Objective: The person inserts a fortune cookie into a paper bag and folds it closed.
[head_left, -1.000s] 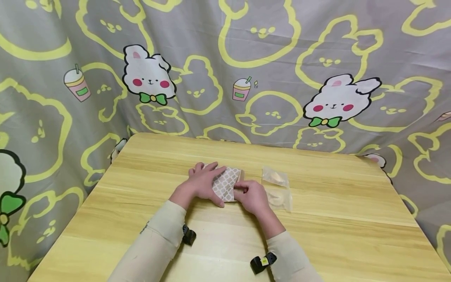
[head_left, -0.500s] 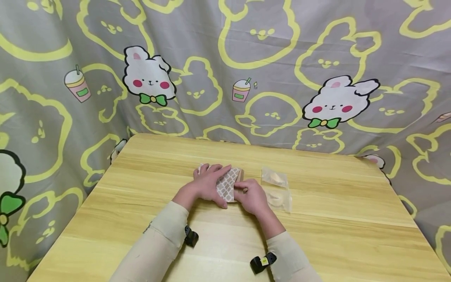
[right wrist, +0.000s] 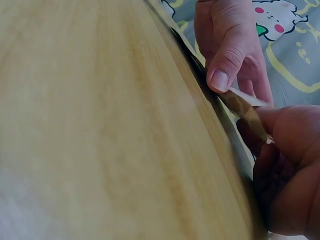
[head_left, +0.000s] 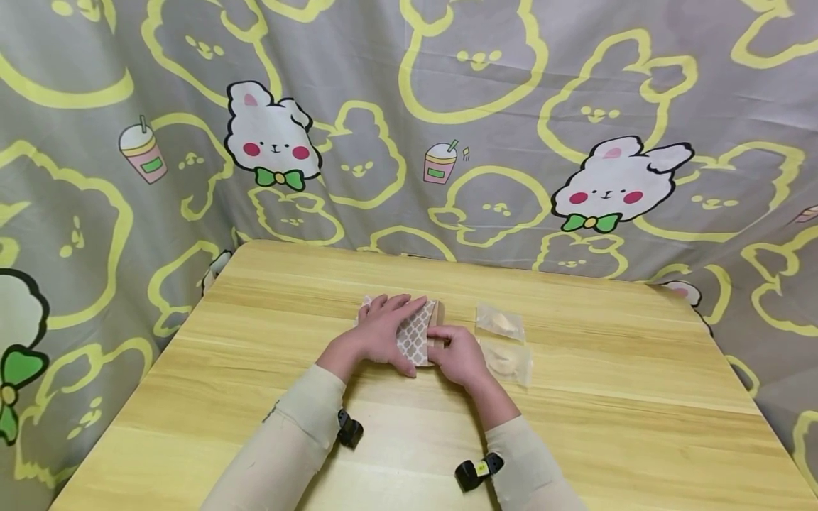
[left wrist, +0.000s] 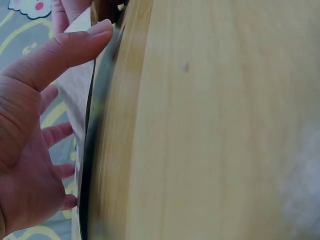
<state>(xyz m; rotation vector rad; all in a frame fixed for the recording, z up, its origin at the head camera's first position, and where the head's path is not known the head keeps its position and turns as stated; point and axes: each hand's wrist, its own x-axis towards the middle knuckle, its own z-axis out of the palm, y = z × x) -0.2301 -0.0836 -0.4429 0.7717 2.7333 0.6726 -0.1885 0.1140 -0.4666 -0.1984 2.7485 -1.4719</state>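
A small flat paper box (head_left: 414, 342) with a grey-and-white lattice print lies near the middle of the table, its right end showing a brown inner flap (head_left: 438, 316). My left hand (head_left: 377, 332) rests over the left part of it, fingers spread and fairly straight. In the left wrist view, the thumb (left wrist: 75, 50) of that hand lies along the near edge. At the right end, my right hand (head_left: 459, 355) pinches the box's edge between thumb and index finger. The right wrist view shows the patterned edge (right wrist: 245, 112) bent up at those fingertips.
Two small translucent packets, one (head_left: 500, 323) behind the other (head_left: 507, 362), lie just right of my right hand, each with something cream-coloured inside. The wooden table (head_left: 607, 397) ends at a grey curtain (head_left: 383, 64) with cartoon prints.
My left hand has slid slightly to the right over the box. My right hand stays at the right end, where the brown flap now stands a little wider from the printed side.
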